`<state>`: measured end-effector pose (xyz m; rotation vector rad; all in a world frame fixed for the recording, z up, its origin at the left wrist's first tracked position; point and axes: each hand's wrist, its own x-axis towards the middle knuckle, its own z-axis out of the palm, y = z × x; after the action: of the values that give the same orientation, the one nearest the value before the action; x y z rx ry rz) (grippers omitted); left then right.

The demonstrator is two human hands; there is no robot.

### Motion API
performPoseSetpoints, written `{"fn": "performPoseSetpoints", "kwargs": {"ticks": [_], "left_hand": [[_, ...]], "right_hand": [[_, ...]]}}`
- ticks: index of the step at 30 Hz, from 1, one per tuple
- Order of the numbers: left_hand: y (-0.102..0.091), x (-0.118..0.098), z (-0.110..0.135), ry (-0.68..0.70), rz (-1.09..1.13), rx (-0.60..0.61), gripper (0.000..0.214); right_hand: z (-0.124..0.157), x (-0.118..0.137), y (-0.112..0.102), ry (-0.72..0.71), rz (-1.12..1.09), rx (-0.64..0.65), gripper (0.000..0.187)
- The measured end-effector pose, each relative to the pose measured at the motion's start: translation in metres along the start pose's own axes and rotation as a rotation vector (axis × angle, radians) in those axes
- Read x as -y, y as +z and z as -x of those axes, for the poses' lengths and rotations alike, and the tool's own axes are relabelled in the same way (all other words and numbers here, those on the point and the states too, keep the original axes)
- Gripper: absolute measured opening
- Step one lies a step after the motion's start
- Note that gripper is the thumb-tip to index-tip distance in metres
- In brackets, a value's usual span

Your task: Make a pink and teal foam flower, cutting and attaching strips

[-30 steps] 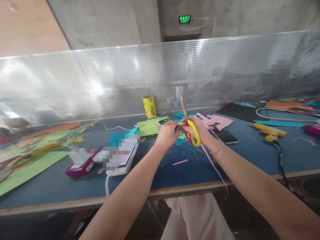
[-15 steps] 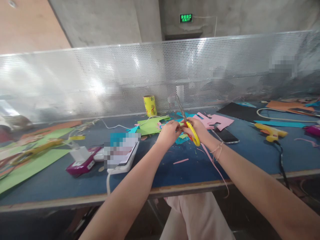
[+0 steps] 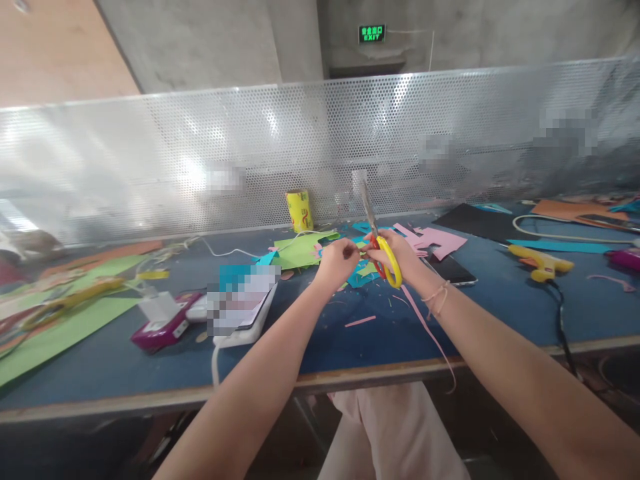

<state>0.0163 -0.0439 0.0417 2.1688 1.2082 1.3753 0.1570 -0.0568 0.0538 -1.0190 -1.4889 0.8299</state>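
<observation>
My right hand [image 3: 401, 257] is closed around a pair of scissors [image 3: 370, 212] with yellow and red handles. Its blades point up and away from me. Close beside it, my left hand [image 3: 339, 261] is closed in a pinch, its fingertips nearly meeting those of the right. Whatever sits between the left fingertips is too small to make out. Below the right wrist a thin pink paper strip [image 3: 426, 325] trails over the table's front edge. Cut pink paper [image 3: 440, 240], green paper [image 3: 303, 251] and blue scraps [image 3: 361, 277] lie around both hands.
Left of my arms, a phone [image 3: 253, 303] rests on a white device beside a purple power strip [image 3: 163, 327]. A yellow glue gun [image 3: 543, 262] lies to the right with its cord hanging down. A yellow roll [image 3: 300, 211] stands by the perforated metal screen [image 3: 240, 147].
The scissors have turned slightly, their tips moving a little up and to the right. Both hands stay close together, with small shifts of the fingers.
</observation>
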Motion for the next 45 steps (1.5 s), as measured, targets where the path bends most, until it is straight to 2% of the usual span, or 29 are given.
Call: {"fn": "performPoseSetpoints", "kwargs": {"ticks": [5,11,18,25,29,35,40,45], "left_hand": [[0.001,0.005,-0.004,-0.223,0.429,0.062,0.005],[-0.001,-0.002,0.0,-0.319,0.782,0.237,0.017],[-0.004,-0.009,0.003,-0.384,0.842,0.274,0.019],[-0.003,-0.005,0.002,-0.45,0.949,0.274,0.015],[-0.002,-0.001,0.001,-0.511,1.011,0.286,0.011],[0.0,0.004,0.0,-0.577,1.02,0.224,0.007],[-0.001,-0.001,0.001,-0.537,0.985,0.158,0.004],[-0.003,-0.007,0.0,-0.527,0.98,0.063,0.004]], "right_hand": [[-0.004,-0.001,-0.002,0.053,-0.11,0.007,0.026],[-0.006,-0.004,-0.006,0.054,-0.242,-0.017,0.024],[-0.006,-0.004,-0.007,0.025,-0.214,-0.026,0.025],[-0.006,-0.003,-0.005,0.021,-0.176,-0.034,0.027],[-0.006,-0.004,-0.006,-0.022,-0.115,0.012,0.031],[-0.004,-0.001,-0.008,-0.038,-0.021,0.041,0.029],[-0.003,0.003,-0.008,-0.033,-0.065,0.052,0.033],[-0.008,-0.002,-0.006,-0.108,-0.068,0.021,0.039]]}}
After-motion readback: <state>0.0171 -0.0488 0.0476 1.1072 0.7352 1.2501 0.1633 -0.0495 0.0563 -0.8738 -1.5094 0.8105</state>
